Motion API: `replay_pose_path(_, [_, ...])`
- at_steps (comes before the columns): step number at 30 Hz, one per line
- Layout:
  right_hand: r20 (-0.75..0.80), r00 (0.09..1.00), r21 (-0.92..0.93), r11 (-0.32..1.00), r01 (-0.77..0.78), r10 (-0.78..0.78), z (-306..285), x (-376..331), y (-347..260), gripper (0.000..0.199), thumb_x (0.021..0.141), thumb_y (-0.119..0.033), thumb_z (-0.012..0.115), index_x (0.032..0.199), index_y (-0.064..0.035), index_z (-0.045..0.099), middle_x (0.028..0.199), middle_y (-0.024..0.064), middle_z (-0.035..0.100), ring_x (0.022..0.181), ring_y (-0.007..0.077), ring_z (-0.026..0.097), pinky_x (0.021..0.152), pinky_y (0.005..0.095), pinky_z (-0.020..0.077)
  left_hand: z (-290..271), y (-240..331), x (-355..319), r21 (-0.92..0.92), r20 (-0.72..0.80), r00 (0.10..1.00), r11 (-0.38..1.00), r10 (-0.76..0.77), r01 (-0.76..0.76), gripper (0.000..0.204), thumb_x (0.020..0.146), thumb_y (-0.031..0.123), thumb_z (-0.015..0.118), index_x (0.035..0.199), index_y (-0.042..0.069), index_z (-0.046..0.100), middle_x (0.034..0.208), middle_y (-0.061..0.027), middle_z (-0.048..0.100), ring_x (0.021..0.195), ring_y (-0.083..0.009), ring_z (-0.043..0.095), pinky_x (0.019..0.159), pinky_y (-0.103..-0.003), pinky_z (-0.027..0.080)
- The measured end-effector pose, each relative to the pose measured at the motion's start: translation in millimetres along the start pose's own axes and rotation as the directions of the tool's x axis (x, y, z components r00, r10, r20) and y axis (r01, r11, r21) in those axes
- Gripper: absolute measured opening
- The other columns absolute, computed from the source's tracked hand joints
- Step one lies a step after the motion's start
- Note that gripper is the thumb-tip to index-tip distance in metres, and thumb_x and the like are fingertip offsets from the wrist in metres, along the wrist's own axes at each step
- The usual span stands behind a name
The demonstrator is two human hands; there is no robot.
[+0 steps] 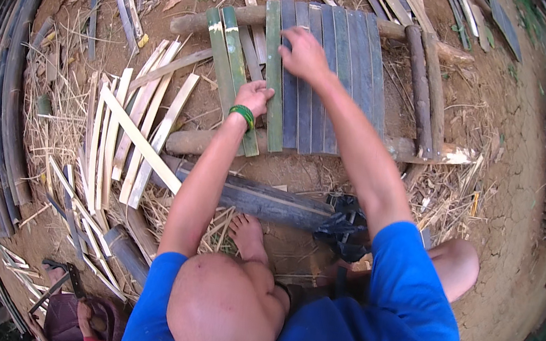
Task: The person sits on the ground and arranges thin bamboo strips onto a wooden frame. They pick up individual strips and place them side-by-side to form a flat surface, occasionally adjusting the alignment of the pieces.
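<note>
Neither of my own hands shows. In front of and below me squats a person in a blue shirt (399, 319), shaved head (222, 312) seen from above. That person's left hand (252, 96), a green bangle on its wrist, grips the edge of a green bamboo slat (234, 57). Their right hand (305, 54) presses on a row of grey-blue slats (345, 75). The slats lie side by side across a far log (189, 22) and a near log (185, 141).
Loose pale slats (139, 138) lie crossed to the left, and long dark strips (10, 93) curve along the left edge. A dark plank (261, 201) and a black bag (343, 224) sit by the person's foot. Another person's hand (82, 315) and a saw-like tool (56, 279) are bottom left.
</note>
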State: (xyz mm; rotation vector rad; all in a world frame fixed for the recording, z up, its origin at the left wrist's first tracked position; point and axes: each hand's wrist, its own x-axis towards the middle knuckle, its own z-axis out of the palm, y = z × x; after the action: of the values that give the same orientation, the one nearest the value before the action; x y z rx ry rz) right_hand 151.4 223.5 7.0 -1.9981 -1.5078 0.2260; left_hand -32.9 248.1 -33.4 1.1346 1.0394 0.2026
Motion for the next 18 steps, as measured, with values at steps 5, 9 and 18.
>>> replay_pose_path(5, [0.019, 0.998, -0.168, 0.984, 0.062, -0.059, 15.8, 101.1, 63.6, 0.048, 0.089, -0.019, 0.057, 0.135, -0.0091, 0.057, 0.138, 0.0139, 0.057, 0.131, 0.0323, 0.051, 0.113, 0.0533, 0.0341, 2.7, -5.8, -2.0, -0.082, -0.054, 0.998, 0.996, 0.02, -0.024, 0.03, 0.093, 0.01, 0.063, 0.119, -0.002, 0.061, 0.092, -0.0025, 0.069, 0.065, -0.0084, 0.058, 0.051, -0.024, 0.043])
replay_pose_path(9, [0.267, 0.958, -0.269, 0.963, -0.032, 0.106, 13.9, 133.8, 82.6, 0.047, 0.09, -0.018, 0.056, 0.136, -0.0129, 0.058, 0.139, 0.0106, 0.058, 0.128, 0.0317, 0.053, 0.11, 0.0415, 0.0409, 7.4, -1.5, -11.6, -0.106, -0.083, 0.997, 0.994, -0.002, -0.006, 0.029, 0.094, 0.009, 0.062, 0.121, -0.002, 0.06, 0.091, -0.0017, 0.069, 0.065, -0.0068, 0.057, 0.051, -0.023, 0.041])
replay_pose_path(18, [0.248, 0.969, -0.181, 0.982, 0.058, -0.012, 9.9, 135.1, 87.2, 0.042, 0.087, -0.02, 0.063, 0.129, -0.0141, 0.064, 0.131, 0.0099, 0.063, 0.123, 0.0308, 0.057, 0.105, 0.0423, 0.0449, 2.1, 3.1, -12.9, -0.038, -0.07, 0.996, 0.998, -0.051, 0.049, 0.037, 0.094, 0.016, 0.065, 0.128, 0.002, 0.057, 0.102, -0.0004, 0.068, 0.083, -0.0078, 0.06, 0.066, -0.027, 0.046])
